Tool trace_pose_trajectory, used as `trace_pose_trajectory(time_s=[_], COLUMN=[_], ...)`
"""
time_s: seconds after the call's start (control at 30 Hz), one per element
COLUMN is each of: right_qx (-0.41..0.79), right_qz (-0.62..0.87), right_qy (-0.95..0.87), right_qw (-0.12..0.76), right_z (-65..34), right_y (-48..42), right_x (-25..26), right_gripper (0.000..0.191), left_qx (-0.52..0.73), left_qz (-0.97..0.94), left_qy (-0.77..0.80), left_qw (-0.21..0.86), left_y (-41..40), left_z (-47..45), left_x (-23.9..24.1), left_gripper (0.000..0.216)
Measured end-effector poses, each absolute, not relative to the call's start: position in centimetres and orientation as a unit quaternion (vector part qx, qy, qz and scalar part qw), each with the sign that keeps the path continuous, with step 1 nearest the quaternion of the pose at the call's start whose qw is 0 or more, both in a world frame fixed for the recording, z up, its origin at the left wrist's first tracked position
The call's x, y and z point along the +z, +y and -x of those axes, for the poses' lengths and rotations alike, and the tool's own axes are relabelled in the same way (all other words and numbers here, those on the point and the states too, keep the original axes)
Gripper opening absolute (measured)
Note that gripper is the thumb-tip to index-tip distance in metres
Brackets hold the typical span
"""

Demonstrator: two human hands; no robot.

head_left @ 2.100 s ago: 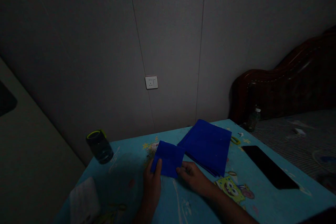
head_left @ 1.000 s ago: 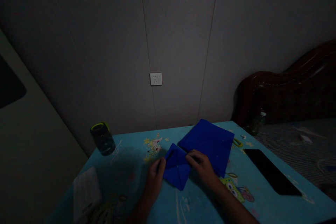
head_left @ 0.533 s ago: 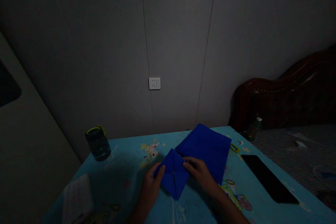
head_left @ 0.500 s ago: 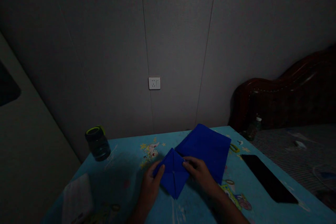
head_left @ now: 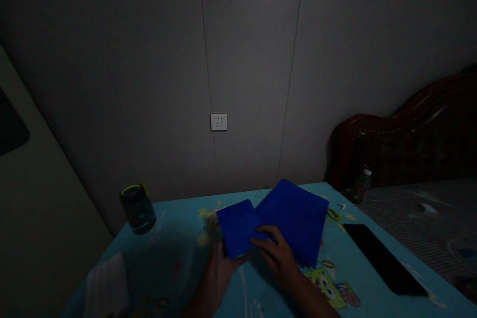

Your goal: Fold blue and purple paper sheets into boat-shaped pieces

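Note:
A small folded blue paper (head_left: 238, 226) is held just above the turquoise cartoon-print table (head_left: 179, 263). My left hand (head_left: 218, 273) grips its lower left edge from beneath, fingers closed on it. My right hand (head_left: 276, 253) pinches its lower right corner, thumb and fingers closed on the paper. Right behind it lies a stack of larger blue sheets (head_left: 298, 213), which the small paper's right edge overlaps.
A dark glass jar with a yellow-green rim (head_left: 137, 207) stands at the table's back left. A white pack (head_left: 106, 285) lies at the front left, a black phone (head_left: 383, 258) at the right. A wall socket (head_left: 218, 121) is behind; a bed with a dark wooden headboard (head_left: 402, 144) is to the right.
The small blue paper was a diamond pressed on the table under both hands; now it is turned square-on and lifted, both hands lower on its near edge.

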State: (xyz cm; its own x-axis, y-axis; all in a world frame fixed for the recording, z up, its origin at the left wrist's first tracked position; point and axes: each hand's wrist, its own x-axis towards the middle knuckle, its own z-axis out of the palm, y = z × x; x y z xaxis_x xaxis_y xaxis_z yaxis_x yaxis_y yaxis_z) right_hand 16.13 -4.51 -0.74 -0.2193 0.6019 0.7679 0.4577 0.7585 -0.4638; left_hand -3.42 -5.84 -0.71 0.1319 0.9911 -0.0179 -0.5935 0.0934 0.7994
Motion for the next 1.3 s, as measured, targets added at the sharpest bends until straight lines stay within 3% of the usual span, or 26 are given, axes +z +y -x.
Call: trace_pose_trajectory(time_s=[0.1, 0.2, 0.3, 0.4, 0.47, 0.53, 0.63, 0.8, 0.97, 1.03, 1.13, 1.3], right_qx=[0.088, 0.150, 0.220, 0.314, 0.375, 0.409, 0.388, 0.151, 0.010, 0.012, 0.084, 0.251], right_qz=[0.316, 0.331, 0.382, 0.440, 0.455, 0.464, 0.479, 0.419, 0.327, 0.321, 0.320, 0.432], right_qy=[-0.813, -0.817, -0.737, -0.597, -0.529, -0.501, -0.521, -0.682, -0.811, -0.833, -0.841, -0.716], right_qw=[0.480, 0.447, 0.513, 0.593, 0.611, 0.605, 0.591, 0.581, 0.485, 0.450, 0.427, 0.488], right_z=[-15.3, -14.4, -13.3, -12.4, -12.1, -12.2, -12.8, -13.3, -12.5, -12.3, -12.3, -12.0], right_y=[-5.2, -5.7, -5.4, -4.6, -4.0, -3.7, -3.6, -4.3, -4.9, -5.2, -5.5, -5.7], right_x=[-0.5, -0.1, 0.1, 0.0, 0.0, 0.1, 0.1, -0.8, -1.7, -1.5, -1.0, -0.3], right_gripper=[0.035, 0.030, 0.027, 0.045, 0.057, 0.053, 0.039, 0.014, 0.049, 0.054, 0.046, 0.039], left_qx=[0.612, 0.627, 0.626, 0.615, 0.594, 0.571, 0.552, 0.533, 0.581, 0.596, 0.605, 0.599], left_qz=[-0.313, -0.310, -0.321, -0.342, -0.374, -0.410, -0.450, -0.422, -0.339, -0.345, -0.364, -0.389], left_qy=[0.343, 0.393, 0.412, 0.415, 0.416, 0.428, 0.442, 0.465, 0.428, 0.435, 0.449, 0.439], left_qw=[0.640, 0.597, 0.579, 0.577, 0.578, 0.568, 0.546, 0.568, 0.604, 0.580, 0.548, 0.545], left_y=[-6.0, -5.7, -5.4, -5.4, -5.6, -5.9, -6.3, -6.2, -6.1, -6.2, -6.2, -6.0], left_z=[3.8, 4.1, 4.1, 3.8, 3.5, 3.1, 2.4, 1.8, 2.8, 3.1, 3.2, 2.6], left_x=[-0.6, -0.6, -0.3, -0.2, -0.4, -0.7, -0.9, -0.8, -1.3, -1.2, -0.9, -0.8], left_gripper=[0.056, 0.060, 0.061, 0.057, 0.055, 0.054, 0.052, 0.059, 0.067, 0.064, 0.065, 0.073])
